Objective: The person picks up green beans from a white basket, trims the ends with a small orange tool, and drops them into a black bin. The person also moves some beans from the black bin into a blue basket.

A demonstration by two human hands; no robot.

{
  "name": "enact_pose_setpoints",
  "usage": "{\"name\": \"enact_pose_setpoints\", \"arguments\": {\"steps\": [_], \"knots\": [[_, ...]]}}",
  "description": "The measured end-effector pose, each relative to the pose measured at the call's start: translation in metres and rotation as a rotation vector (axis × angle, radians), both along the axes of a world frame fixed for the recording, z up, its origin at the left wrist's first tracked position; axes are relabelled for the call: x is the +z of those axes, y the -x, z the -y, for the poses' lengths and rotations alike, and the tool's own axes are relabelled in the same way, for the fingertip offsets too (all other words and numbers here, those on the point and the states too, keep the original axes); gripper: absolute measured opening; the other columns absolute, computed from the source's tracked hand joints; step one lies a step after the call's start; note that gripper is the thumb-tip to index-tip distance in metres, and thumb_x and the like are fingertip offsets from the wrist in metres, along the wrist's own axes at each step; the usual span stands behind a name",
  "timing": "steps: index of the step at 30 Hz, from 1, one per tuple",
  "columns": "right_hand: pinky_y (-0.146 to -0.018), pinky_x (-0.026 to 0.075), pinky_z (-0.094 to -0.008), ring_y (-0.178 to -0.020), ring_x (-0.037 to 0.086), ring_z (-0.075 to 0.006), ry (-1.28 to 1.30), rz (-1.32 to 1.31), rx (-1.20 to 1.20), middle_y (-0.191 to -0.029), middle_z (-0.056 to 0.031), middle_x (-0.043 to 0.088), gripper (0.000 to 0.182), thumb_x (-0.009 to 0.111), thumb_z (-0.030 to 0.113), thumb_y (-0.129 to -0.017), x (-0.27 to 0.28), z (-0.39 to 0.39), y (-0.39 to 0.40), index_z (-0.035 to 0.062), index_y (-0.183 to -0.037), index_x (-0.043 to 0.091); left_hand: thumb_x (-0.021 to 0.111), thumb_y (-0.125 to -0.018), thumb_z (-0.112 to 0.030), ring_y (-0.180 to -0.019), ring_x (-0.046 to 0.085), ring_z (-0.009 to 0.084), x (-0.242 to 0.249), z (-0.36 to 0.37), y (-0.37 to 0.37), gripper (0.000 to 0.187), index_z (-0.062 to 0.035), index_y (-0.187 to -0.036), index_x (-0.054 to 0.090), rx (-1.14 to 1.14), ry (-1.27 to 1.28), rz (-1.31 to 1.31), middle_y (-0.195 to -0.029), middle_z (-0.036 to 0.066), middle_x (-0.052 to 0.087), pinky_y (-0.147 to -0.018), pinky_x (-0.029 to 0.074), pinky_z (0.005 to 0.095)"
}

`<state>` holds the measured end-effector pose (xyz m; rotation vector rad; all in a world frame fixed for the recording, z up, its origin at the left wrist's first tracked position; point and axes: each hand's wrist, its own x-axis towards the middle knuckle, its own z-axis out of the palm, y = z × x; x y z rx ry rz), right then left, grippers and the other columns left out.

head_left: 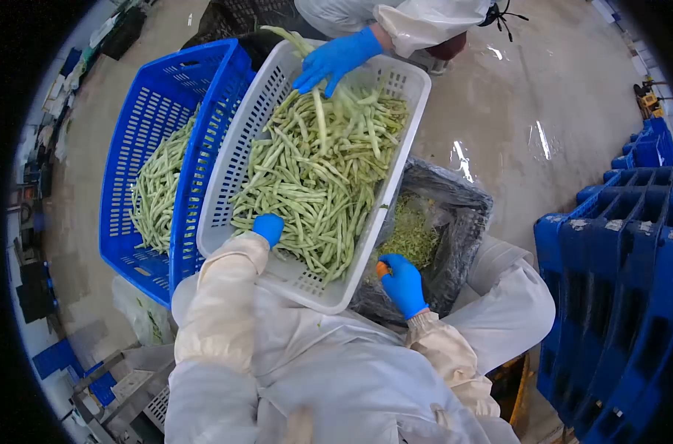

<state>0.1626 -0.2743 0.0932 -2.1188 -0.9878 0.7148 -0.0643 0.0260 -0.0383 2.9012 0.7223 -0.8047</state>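
Note:
A white perforated crate [420, 111] full of green beans [314, 177] lies in front of me. My left hand [268, 229], in a blue glove, is at the crate's near left part, against the beans; its fingers are hidden. Right of the crate, my right hand [403, 287], also gloved in blue, is closed around an orange-handled tool [383, 269] beside a black-lined bin [466, 214] holding green trimmings [410, 233]. Only the tool's orange part shows clearly.
A blue crate [122, 140] with more beans [162, 185] stands at the left. Across the white crate, a co-worker's gloved hand [336, 61] is over the beans. Blue plastic pallets [610, 281] stand at the right. The floor [514, 96] looks wet.

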Motion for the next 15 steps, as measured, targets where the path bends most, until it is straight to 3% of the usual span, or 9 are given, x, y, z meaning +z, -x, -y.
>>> {"name": "enact_pose_setpoints", "arguments": {"steps": [5,7,8,10,11,13,15], "knots": [[-0.070,0.047,-0.0413,-0.080,0.059,-0.0353,-0.065,0.011,-0.043,-0.087,-0.0174,0.061,0.018,0.059,0.015,-0.077,0.008,0.001,0.004,0.0049,-0.092,0.061,0.058,-0.071,-0.009,-0.067,0.064,0.0317,0.100,-0.023,-0.006,0.011,-0.0070,-0.076,0.067,0.000,-0.079,-0.017,-0.074,0.013,0.065,-0.056,0.051,0.0415],[-0.070,0.047,-0.0413,-0.080,0.059,-0.0355,-0.115,0.011,-0.059,-0.088,-0.0176,0.061,0.017,0.058,0.014,-0.077,0.011,0.001,0.005,0.0051,-0.092,0.061,0.057,-0.072,-0.007,-0.067,0.063,0.0330,0.151,-0.023,-0.006,0.014,-0.0039,-0.083,0.065,0.131,-0.175,0.111,-0.075,0.016,0.064,-0.055,0.050,0.0407],[-0.069,0.047,-0.0405,-0.080,0.059,-0.0354,-0.159,-0.021,-0.078,-0.088,-0.0174,0.061,0.018,0.058,0.012,-0.077,0.013,0.001,0.005,0.0053,-0.093,0.061,0.057,-0.072,-0.007,-0.067,0.063,0.0330,0.168,-0.023,-0.001,0.014,-0.0039,-0.083,0.065,0.127,-0.195,0.112,-0.075,0.016,0.064,-0.055,0.050,0.0407],[-0.069,0.047,-0.0396,-0.079,0.058,-0.0353,-0.219,-0.051,-0.102,-0.088,-0.0173,0.061,0.018,0.057,0.011,-0.077,0.019,0.001,0.006,0.0055,-0.094,0.061,0.057,-0.076,-0.008,-0.067,0.064,0.0291,0.196,-0.018,0.014,0.015,-0.0019,-0.088,0.062,0.083,-0.066,0.434,-0.072,0.014,0.064,-0.056,0.050,0.0374],[-0.069,0.047,-0.0376,-0.078,0.059,-0.0327,-0.261,-0.081,-0.108,-0.087,-0.0164,0.062,0.020,0.058,0.011,-0.077,0.022,0.001,0.006,0.0061,-0.096,0.061,0.057,-0.076,-0.008,-0.067,0.064,0.0291,0.211,-0.009,0.013,0.015,-0.0019,-0.088,0.062,0.076,-0.081,0.438,-0.072,0.014,0.064,-0.056,0.050,0.0374],[-0.068,0.048,-0.0356,-0.077,0.061,-0.0301,-0.313,-0.106,-0.115,-0.087,-0.0155,0.062,0.021,0.059,0.011,-0.077,0.027,0.003,0.007,0.0066,-0.098,0.060,0.056,-0.083,-0.014,-0.069,0.063,0.0267,0.236,0.022,0.000,0.018,-0.0010,-0.094,0.060,0.837,0.768,0.569,-0.073,0.010,0.063,-0.062,0.050,0.0390],[-0.071,0.047,-0.0312,-0.079,0.061,-0.0209,-0.330,-0.385,-0.019,-0.090,-0.0112,0.064,0.023,0.059,0.012,-0.081,0.029,0.002,0.011,0.0054,-0.103,0.060,0.056,-0.086,-0.017,-0.083,0.062,0.0228,0.246,0.060,-0.012,0.024,-0.0003,-0.102,0.055,0.951,1.348,0.794,-0.085,0.008,0.061,-0.077,0.050,0.0372]]}}
